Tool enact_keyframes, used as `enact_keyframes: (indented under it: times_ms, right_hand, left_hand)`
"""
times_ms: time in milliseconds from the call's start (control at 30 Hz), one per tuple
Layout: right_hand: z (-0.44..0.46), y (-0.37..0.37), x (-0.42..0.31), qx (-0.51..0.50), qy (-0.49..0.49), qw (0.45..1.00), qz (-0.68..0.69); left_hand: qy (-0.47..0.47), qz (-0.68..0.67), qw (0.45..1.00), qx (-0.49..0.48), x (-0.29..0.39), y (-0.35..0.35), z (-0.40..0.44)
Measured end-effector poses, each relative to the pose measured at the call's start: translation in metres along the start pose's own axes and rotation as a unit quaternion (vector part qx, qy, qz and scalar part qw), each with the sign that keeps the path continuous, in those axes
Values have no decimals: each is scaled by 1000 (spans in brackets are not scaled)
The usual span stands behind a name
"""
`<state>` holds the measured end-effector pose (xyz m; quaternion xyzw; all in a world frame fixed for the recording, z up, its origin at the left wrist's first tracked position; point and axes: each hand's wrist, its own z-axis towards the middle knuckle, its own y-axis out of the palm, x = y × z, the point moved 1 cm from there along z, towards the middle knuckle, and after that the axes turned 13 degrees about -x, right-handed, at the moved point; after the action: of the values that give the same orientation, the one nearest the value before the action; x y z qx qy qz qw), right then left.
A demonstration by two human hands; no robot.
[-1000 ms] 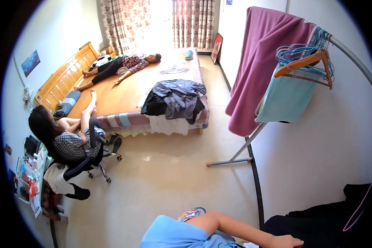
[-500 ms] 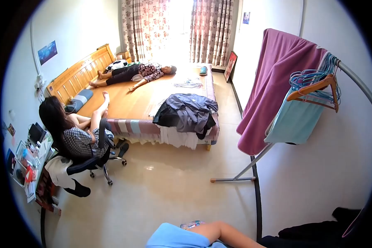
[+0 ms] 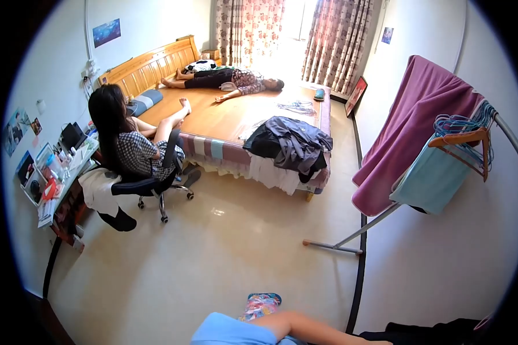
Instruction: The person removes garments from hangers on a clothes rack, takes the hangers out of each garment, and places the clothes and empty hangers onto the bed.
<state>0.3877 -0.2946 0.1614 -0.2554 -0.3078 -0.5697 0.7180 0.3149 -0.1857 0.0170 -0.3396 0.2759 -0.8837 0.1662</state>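
Observation:
A light-blue sleeve (image 3: 221,330) and my bare right forearm (image 3: 311,329) come in along the bottom edge. The forearm stretches to the right, towards dark clothing (image 3: 437,330) in the bottom right corner. My right hand lies past the bottom edge, so its fingers and anything in them are hidden. Nothing of my left hand shows. Below me, a colourful patterned trouser leg (image 3: 260,307) and a blue slipper (image 3: 275,298) stand out on the pale floor.
A clothes rack (image 3: 351,236) on the right holds a purple towel (image 3: 394,138), a light-blue cloth (image 3: 434,175) and hangers (image 3: 463,123). One person (image 3: 138,144) sits by a cluttered desk (image 3: 69,178); another (image 3: 247,80) lies on the bed (image 3: 213,115) near piled clothes (image 3: 293,144).
The view has turned left and tilted down, so the room sits further right and more of my leg and slipper shows. My forearm still reaches rightwards.

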Motion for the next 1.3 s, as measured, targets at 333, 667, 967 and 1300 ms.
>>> enact_keyframes:
  times_ms: [333,667,967,1300]
  right_hand:
    - [11,51,-31,-201,-18,979,1]
    - [18,53,-79,-288,77,954,-30]
    - [-32,15,-228,-338,187,898,212]
    - [79,-83,-445,-212,179,571,773]
  left_hand:
    - [-92,-47,988,111,-19,-18,-26]
    - [-206,-123,962,-130,-27,-91,-119]
    - [-247,-116,957,-97,-72,-122,-204]
    - [-388,29,914,113,-86,-180,-308]
